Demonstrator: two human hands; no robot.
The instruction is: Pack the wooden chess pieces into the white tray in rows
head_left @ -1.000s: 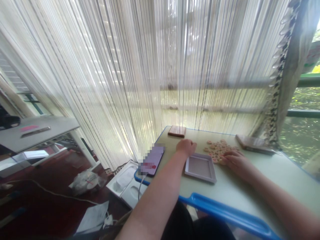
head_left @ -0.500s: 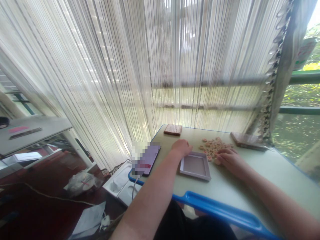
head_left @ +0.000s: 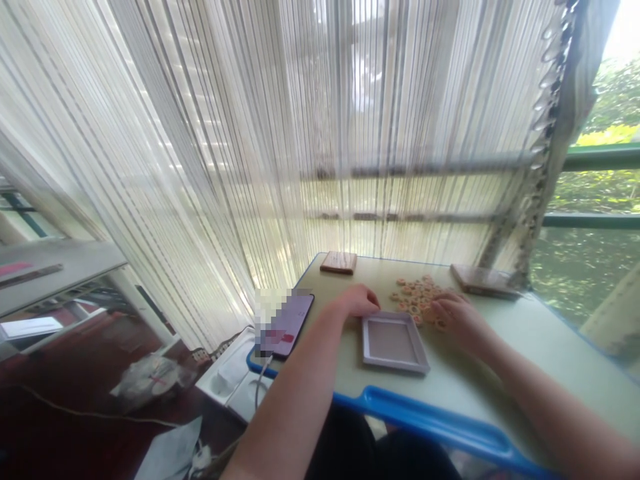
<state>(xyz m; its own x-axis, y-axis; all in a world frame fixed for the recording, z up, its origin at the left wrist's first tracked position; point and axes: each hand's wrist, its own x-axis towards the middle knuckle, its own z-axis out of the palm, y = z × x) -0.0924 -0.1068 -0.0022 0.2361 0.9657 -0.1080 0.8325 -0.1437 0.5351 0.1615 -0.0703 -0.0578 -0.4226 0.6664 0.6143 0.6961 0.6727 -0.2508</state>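
Small round wooden game pieces (head_left: 416, 293) with reddish marks lie in a loose pile on the pale tabletop. At the pile's near right side is my right hand (head_left: 457, 320), its fingers bent together over a round piece (head_left: 441, 324); the palm side is hidden. My left hand (head_left: 361, 300) rests by the far left corner of a shallow, light grey square box (head_left: 370, 363). Its fingers curl downward, and what they hold, if anything, is out of sight. The box lies flat with its inside facing up.
A flat wooden box (head_left: 339, 262) sits at the far left edge and a longer brown one (head_left: 485, 281) at the far right. Left of my forearm lies a phone (head_left: 290, 327) on a cable. A blue tray edge (head_left: 425, 417) runs along the front.
The view has shifted slightly. My left hand has come lower beside the box's far left corner, its fingers curling further down. My right hand stays at the pile.
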